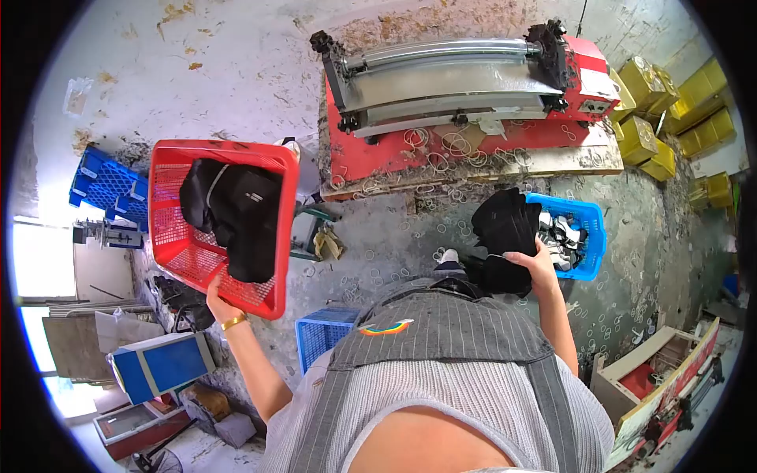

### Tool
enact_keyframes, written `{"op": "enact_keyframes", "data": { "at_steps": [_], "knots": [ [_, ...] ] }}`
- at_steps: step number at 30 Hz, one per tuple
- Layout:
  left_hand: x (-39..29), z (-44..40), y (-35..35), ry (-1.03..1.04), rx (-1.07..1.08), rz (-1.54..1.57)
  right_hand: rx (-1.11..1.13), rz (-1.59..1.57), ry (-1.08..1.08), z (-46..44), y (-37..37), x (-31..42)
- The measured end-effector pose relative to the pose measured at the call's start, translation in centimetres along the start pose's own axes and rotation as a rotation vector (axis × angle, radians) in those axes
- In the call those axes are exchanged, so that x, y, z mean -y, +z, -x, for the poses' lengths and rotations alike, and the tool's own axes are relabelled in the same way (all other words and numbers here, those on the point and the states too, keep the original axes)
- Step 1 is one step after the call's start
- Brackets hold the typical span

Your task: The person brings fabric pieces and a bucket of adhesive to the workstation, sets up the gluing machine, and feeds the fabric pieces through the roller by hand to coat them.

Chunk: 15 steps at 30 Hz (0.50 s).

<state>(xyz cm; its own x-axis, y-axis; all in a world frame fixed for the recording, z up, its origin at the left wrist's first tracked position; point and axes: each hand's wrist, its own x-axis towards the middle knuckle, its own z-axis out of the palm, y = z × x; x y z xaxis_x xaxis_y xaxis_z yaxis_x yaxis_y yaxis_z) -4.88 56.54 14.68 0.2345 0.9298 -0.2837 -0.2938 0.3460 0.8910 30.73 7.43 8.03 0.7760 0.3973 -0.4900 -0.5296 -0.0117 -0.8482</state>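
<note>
At the left, my left hand (pixel 218 305) grips the near rim of a red plastic basket (pixel 289 229), which is tilted toward me. Black pieces (pixel 244 203) lie inside that basket. My right hand (pixel 538 264) is closed on a stack of black pieces (pixel 505 229), held in front of my body by its right edge. Just beyond the right hand is a blue basket (pixel 597 236) with black and white items (pixel 564 240) in it. The fingertips of my left hand are partly hidden by the red basket.
A red machine with metal rollers (pixel 449 75) stands ahead on a platform. Yellow bins (pixel 643 83) are at the upper right. An empty-looking blue crate (pixel 322 335) stands near my left side. A wooden frame (pixel 631 370) is at the lower right. Pale rings litter the floor.
</note>
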Motion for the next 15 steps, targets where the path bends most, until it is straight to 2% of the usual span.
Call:
{"op": "enact_keyframes", "data": {
  "at_steps": [5, 7, 8, 10, 13, 14, 15],
  "knots": [
    [-2.5, -9.1, 2.8, 0.01, 0.008, 0.047, 0.049, 0.167, 0.007, -1.1, 0.5, 1.8],
    [-2.9, -13.0, 5.3, 0.088, -0.013, -0.007, -0.002, 0.252, 0.064, -1.2, 0.7, 1.6],
    [-2.9, -15.2, 6.9, 0.069, -0.049, 0.012, -0.006, 0.265, 0.074, -1.5, 0.5, 0.5],
    [-2.7, -21.3, 9.3, 0.024, 0.009, 0.062, -0.043, 0.338, 0.071, -1.6, 1.4, 0.0],
    [-0.7, -29.7, 14.7, -0.03, 0.049, 0.097, -0.133, 0.278, 0.08, -2.3, 3.2, -2.9],
    [0.4, -33.3, 16.2, -0.037, 0.079, 0.079, -0.131, 0.231, 0.229, -2.2, 4.9, -1.7],
    [1.6, -34.9, 19.2, -0.076, 0.041, 0.174, -0.206, 0.225, 0.139, -2.5, 6.2, -2.8]
  ]
}}
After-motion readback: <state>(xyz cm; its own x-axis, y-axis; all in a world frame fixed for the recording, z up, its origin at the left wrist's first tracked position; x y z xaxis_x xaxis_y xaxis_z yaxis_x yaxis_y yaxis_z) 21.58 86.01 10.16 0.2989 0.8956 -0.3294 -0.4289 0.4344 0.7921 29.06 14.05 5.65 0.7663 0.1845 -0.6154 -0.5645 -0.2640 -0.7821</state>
